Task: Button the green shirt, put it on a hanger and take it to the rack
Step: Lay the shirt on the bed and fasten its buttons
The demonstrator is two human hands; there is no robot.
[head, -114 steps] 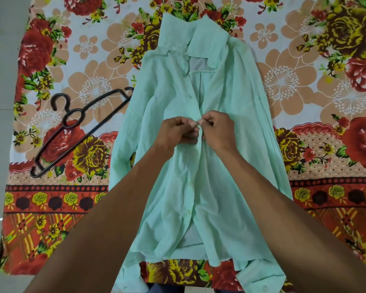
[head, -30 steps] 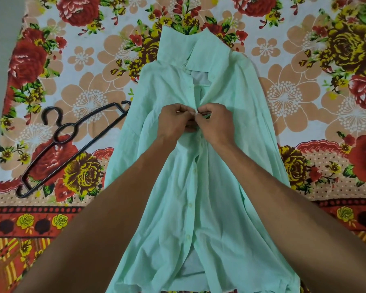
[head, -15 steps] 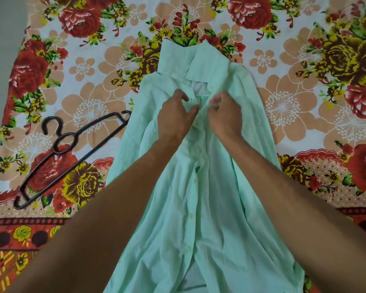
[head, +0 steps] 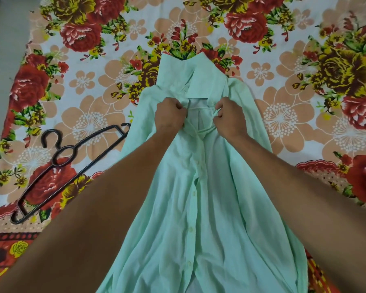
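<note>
A pale green shirt (head: 216,208) lies face up on a floral sheet, collar at the far end. Several buttons down the middle placket are fastened. Just below the collar the front is spread apart and shows the white inside. My left hand (head: 170,116) grips the left front edge of the shirt. My right hand (head: 230,117) grips the right front edge. The two hands are a short way apart at chest height. A black plastic hanger (head: 68,163) lies flat on the sheet to the left of the shirt, its far end touching the shirt's left sleeve.
The floral sheet (head: 82,98) covers nearly the whole view. A strip of pale grey floor (head: 0,60) runs along the left edge. My forearms cross the shirt's lower half.
My hands have moved up from the mid-chest button to just under the collar and pulled apart, each holding one front edge. The view has shifted closer to the shirt.
</note>
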